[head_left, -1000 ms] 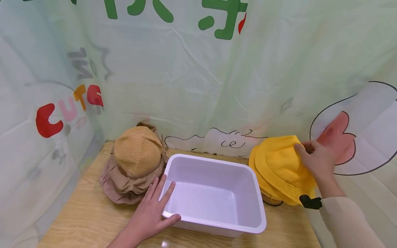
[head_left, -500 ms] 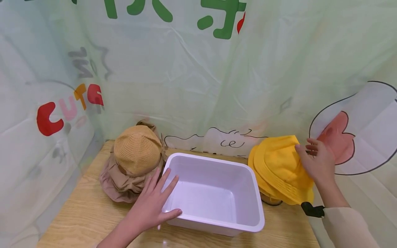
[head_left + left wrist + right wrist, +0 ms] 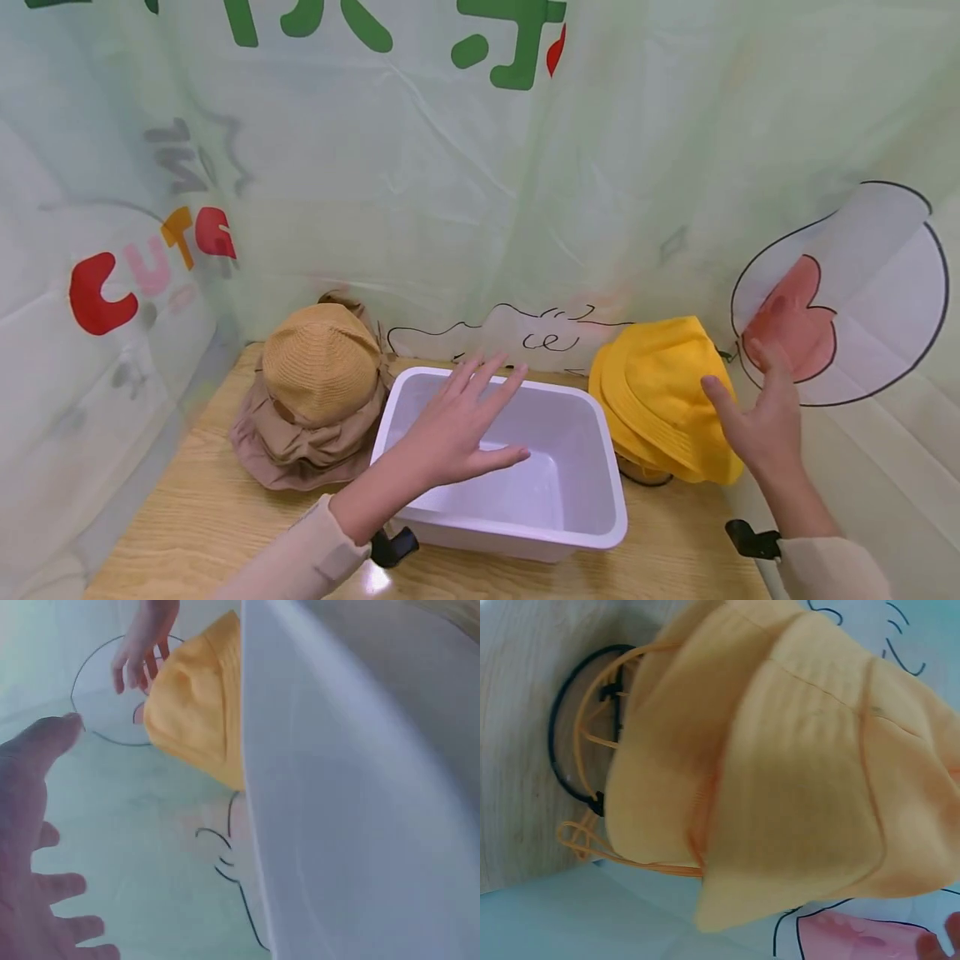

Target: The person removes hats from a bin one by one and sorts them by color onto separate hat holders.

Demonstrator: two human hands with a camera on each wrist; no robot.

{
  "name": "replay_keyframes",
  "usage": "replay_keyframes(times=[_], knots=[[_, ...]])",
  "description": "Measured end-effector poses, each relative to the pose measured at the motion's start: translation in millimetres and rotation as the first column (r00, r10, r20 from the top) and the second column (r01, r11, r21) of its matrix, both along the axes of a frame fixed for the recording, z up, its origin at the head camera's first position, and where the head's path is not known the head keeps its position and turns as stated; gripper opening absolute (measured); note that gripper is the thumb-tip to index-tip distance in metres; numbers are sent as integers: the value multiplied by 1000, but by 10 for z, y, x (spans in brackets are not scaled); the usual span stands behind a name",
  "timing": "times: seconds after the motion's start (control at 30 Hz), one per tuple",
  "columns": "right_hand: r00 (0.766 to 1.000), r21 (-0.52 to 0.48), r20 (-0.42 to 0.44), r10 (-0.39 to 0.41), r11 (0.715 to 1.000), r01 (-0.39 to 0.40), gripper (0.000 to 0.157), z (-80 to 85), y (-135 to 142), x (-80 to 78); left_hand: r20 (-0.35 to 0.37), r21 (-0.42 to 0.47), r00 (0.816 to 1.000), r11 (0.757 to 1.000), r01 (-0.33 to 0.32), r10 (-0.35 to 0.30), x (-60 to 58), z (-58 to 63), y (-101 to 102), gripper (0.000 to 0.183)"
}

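Observation:
Two or more yellow bucket hats (image 3: 671,392) sit stacked at the right end of the table, their cords (image 3: 585,750) hanging out on the wood in the right wrist view. Just right of the stack is my right hand (image 3: 768,425), fingers extended, holding nothing. My left hand (image 3: 461,425) hovers over the white plastic bin (image 3: 517,533) with its fingers spread, holding nothing. The bin's visible inside is bare. On the left, a woven straw-coloured hat (image 3: 322,362) tops a pile of brown fabric hats (image 3: 300,454). Whether my right thumb touches the yellow hat I cannot tell.
A wooden table (image 3: 187,517) bears everything. Behind and at both sides hangs a pale printed curtain (image 3: 420,208) with green characters and coloured letters. The bin stands between the two hat piles, close to both.
My left hand has left the bin's left rim and moved right, over the bin. My right hand has let go of the yellow hat's crown and drawn slightly away, fingers opening.

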State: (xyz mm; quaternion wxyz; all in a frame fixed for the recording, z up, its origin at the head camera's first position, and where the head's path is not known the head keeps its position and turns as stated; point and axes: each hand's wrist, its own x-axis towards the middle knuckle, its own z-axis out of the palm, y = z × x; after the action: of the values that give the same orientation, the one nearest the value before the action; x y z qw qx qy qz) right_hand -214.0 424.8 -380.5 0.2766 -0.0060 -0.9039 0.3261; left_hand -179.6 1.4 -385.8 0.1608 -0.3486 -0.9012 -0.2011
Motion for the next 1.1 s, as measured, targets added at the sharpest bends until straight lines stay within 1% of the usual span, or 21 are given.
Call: replay_keyframes(times=[0.1, 0.2, 0.3, 0.4, 0.5, 0.6, 0.67, 0.83, 0.9, 0.97, 1.07, 1.1], knots=[[996, 45, -89, 20, 999, -16, 81, -73, -4, 22, -34, 7, 999, 1000, 24, -24, -109, 89, 182, 94], [981, 101, -185, 54, 994, -36, 82, -134, -23, 30, -42, 26, 998, 999, 38, -37, -204, 147, 344, 97], [966, 145, -246, 81, 988, -46, 83, -173, -42, 31, -60, 30, 997, 998, 57, -55, -316, 176, 510, 98], [958, 175, -269, 94, 983, -48, 83, -210, -60, 35, -108, 27, 992, 997, 73, -70, -442, 187, 681, 97], [951, 222, -288, 111, 974, -46, 85, -246, -86, 26, -149, 15, 986, 997, 73, -70, -564, 189, 843, 97], [944, 274, -304, 127, 961, -41, 88, -284, -108, 6, -170, -5, 983, 997, 73, -73, -669, 183, 1002, 98], [942, 304, -309, 128, 952, -30, 91, -309, -117, -2, -179, -23, 981, 997, 73, -76, -717, 171, 1102, 99], [947, 323, -298, 120, 946, -18, 93, -380, -127, 1, -221, -63, 972, 996, 69, -81, -807, 85, 1323, 100], [941, 342, -314, 126, 940, -12, 91, -420, -137, 0, -234, -82, 969, 995, 65, -83, -835, 32, 1387, 101], [930, 378, -340, 138, 926, 1, 89, -447, -124, -8, -245, -96, 966, 993, 67, -88, -870, -14, 1460, 101], [910, 428, -385, 151, 903, 31, 84, -492, -99, -18, -244, -124, 966, 991, 53, -83, -921, -92, 1571, 103], [908, 440, -390, 150, 897, 41, 82, -503, -88, -16, -239, -143, 968, 989, 41, -75, -937, -116, 1613, 103]])
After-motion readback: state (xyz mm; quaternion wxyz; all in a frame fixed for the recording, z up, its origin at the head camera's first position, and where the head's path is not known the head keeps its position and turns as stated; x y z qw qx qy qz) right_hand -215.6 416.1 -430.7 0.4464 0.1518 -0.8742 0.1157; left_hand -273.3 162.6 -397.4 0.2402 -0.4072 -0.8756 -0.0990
